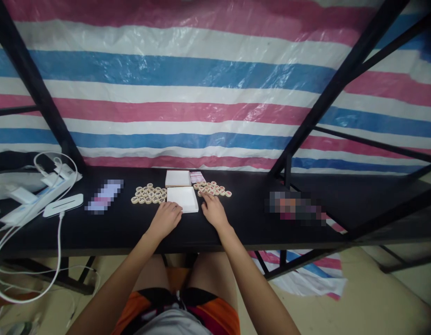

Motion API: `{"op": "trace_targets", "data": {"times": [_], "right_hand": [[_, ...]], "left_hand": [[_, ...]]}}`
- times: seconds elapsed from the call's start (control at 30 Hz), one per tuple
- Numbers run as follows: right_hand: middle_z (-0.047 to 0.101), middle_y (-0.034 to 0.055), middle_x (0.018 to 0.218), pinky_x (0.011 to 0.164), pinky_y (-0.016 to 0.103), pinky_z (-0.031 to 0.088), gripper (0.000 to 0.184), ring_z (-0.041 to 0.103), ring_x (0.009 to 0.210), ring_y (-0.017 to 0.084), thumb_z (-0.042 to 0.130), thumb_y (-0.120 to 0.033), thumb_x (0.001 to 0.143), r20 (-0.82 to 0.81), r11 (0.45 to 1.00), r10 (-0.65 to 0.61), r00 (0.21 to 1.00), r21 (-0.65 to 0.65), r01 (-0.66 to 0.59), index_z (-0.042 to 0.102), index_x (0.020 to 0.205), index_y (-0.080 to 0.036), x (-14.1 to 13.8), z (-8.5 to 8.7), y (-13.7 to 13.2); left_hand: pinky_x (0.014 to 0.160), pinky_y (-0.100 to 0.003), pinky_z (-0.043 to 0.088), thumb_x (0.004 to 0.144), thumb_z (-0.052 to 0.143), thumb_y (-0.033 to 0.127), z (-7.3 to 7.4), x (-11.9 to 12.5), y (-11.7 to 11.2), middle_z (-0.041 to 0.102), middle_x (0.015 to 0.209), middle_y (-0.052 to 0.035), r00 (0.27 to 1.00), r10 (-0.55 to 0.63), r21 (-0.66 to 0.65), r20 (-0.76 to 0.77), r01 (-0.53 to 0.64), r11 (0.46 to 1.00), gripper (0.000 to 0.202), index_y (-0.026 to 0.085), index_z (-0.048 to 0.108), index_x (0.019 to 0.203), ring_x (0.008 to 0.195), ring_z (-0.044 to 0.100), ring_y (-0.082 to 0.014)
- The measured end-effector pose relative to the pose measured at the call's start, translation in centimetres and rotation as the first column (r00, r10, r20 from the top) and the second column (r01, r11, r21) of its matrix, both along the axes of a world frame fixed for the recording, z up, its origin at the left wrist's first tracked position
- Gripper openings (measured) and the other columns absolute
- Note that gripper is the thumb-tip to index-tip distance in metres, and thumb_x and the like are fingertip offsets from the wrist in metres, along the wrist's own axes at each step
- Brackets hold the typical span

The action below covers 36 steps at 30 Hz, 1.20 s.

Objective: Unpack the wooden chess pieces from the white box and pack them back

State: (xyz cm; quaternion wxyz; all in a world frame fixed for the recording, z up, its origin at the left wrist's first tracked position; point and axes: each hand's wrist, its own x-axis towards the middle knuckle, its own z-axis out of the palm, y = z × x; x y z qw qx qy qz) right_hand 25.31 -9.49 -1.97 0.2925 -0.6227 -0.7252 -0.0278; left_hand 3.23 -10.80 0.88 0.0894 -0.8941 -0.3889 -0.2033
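Orange-and-black shorts [215,308] are showing at a black bench [110,235].
Left hand [166,217] is resting against a shallow white box [181,199], grip unclear; right hand [214,210], fingers loosely extended, is touching round red-marked cream pieces [217,190] beside that box.

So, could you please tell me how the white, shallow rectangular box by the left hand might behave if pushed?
The white, shallow rectangular box would probably slide rather than tip, as it lies flat and low on the black tabletop. Its thin walls suggest it is light for its size. Its straight edges hint at some stiffness.
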Motion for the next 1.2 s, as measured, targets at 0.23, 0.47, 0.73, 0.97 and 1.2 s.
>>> {"op": "trace_targets", "data": {"times": [0.23, 0.47, 0.73, 0.97, 1.2], "right_hand": [[0.052, 0.0127, 0.13, 0.094, 0.038, 0.043, 0.046, 0.049, 0.11, 0.026, 0.043, -0.014, 0.084, 0.052, 0.998, -0.055, 0.997, 0.001, 0.055, 0.053, 0.129, -0.014, -0.3, 0.4, -0.2], [0.059, 0.0132, 0.106, 0.087, 0.036, 0.044, 0.031, 0.051, 0.097, 0.025, 0.046, -0.016, 0.083, 0.039, 0.994, -0.102, 0.994, 0.035, 0.101, 0.064, 0.108, -0.015, -0.1, 0.4, -0.2], [0.058, 0.0102, 0.094, 0.082, 0.034, 0.041, 0.017, 0.05, 0.086, 0.022, 0.047, -0.012, 0.082, 0.019, 0.993, -0.105, 0.994, 0.053, 0.104, 0.061, 0.089, -0.018, 0.2, 0.2, -0.5], [0.057, 0.007, 0.085, 0.074, 0.032, 0.042, 0.009, 0.052, 0.076, 0.019, 0.049, -0.016, 0.079, -0.141, 0.995, -0.09, 0.986, 0.018, 0.093, 0.057, 0.083, -0.018, 0.7, 0.6, -0.8], [0.06, 0.0069, 0.093, 0.08, 0.03, 0.046, 0.013, 0.057, 0.088, 0.018, 0.046, -0.025, 0.086, -0.376, 0.985, 0.137, 0.917, 0.153, -0.084, 0.058, 0.086, -0.02, -1.2, 2.6, -2.7]], "left_hand": [[0.084, -0.035, 0.036, 0.091, 0.046, 0.02, 0.0, -0.1, -0.1, 0.064, 0.086, -0.0054, 1.0, 0.01, -0.017, 0.018, -0.01, 1.0, 0.018, 0.016, 0.063, 0.093, 0.087, 0.056, -0.0204], [0.085, -0.036, 0.037, 0.091, 0.045, 0.019, -0.1, 0.1, -0.2, 0.063, 0.087, -0.0063, 1.0, 0.009, -0.031, -0.012, -0.01, 0.999, 0.019, 0.016, 0.062, 0.097, 0.09, 0.056, -0.0212], [0.088, -0.037, 0.039, 0.088, 0.046, 0.015, -0.6, 0.6, -0.9, 0.062, 0.098, -0.008, 0.994, 0.055, -0.039, 0.09, -0.051, 0.998, 0.022, 0.017, 0.062, 0.104, 0.094, 0.054, -0.0215], [0.089, -0.037, 0.041, 0.089, 0.045, 0.016, -0.9, 0.5, -1.0, 0.062, 0.094, -0.0073, 0.995, 0.047, -0.037, 0.084, -0.044, 0.998, 0.022, 0.017, 0.062, 0.104, 0.093, 0.053, -0.0212], [0.088, -0.038, 0.041, 0.088, 0.045, 0.012, -0.9, 0.4, -1.0, 0.06, 0.097, -0.0084, 0.995, 0.052, -0.044, 0.081, -0.048, 0.998, 0.025, 0.017, 0.063, 0.105, 0.094, 0.053, -0.0215]]}}
